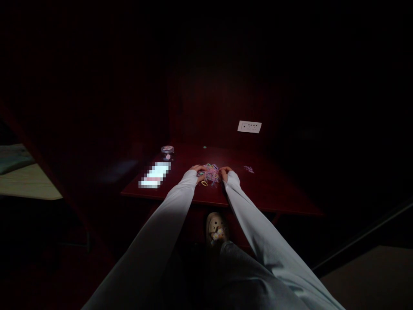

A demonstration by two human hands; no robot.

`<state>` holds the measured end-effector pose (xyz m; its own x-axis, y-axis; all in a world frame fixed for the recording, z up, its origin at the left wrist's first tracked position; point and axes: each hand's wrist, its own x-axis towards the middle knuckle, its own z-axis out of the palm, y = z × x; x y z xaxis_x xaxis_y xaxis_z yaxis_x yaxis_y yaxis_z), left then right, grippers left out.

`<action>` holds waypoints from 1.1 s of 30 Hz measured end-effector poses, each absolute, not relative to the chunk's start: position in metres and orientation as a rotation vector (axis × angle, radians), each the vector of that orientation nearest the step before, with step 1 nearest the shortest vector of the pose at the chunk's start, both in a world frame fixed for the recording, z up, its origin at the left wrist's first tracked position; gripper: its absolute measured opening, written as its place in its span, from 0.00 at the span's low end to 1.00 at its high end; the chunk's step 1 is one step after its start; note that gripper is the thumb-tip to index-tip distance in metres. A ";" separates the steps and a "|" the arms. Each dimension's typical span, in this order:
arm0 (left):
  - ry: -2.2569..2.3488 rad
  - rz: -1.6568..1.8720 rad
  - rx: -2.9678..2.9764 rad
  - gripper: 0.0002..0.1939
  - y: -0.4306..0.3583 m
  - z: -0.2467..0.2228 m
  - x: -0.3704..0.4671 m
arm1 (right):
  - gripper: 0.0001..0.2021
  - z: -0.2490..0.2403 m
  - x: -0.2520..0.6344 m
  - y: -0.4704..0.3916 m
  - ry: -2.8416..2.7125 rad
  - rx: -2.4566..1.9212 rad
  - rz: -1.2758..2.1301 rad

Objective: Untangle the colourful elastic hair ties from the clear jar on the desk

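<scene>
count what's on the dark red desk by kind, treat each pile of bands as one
piles of coloured bands: 2 (big pile between left hand and right hand, small pile)
small round jar: 1
bright flat thing: 1
total: 4

Both hands (197, 169) at band pile (210, 173)

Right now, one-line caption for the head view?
Both hands, left hand and right hand, flank a pile of coloured elastic bands on a dark red table.
</scene>
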<state>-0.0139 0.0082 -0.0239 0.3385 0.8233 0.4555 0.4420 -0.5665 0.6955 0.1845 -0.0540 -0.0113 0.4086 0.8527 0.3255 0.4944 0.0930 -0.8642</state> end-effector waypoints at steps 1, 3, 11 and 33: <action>1.112 1.150 2.132 0.11 0.008 -0.025 -0.013 | 0.09 -0.010 0.183 -0.054 -1.228 -1.573 0.398; 1.132 1.194 2.095 0.11 0.009 -0.027 -0.012 | 0.09 -0.008 0.181 -0.055 -1.220 -1.599 0.395; 1.136 1.236 2.017 0.08 0.008 -0.022 -0.014 | 0.09 -0.008 0.177 -0.054 -1.261 -1.568 0.387; 1.276 1.394 1.688 0.05 0.007 -0.017 -0.017 | 0.03 -0.008 0.182 -0.049 -1.317 -1.583 0.289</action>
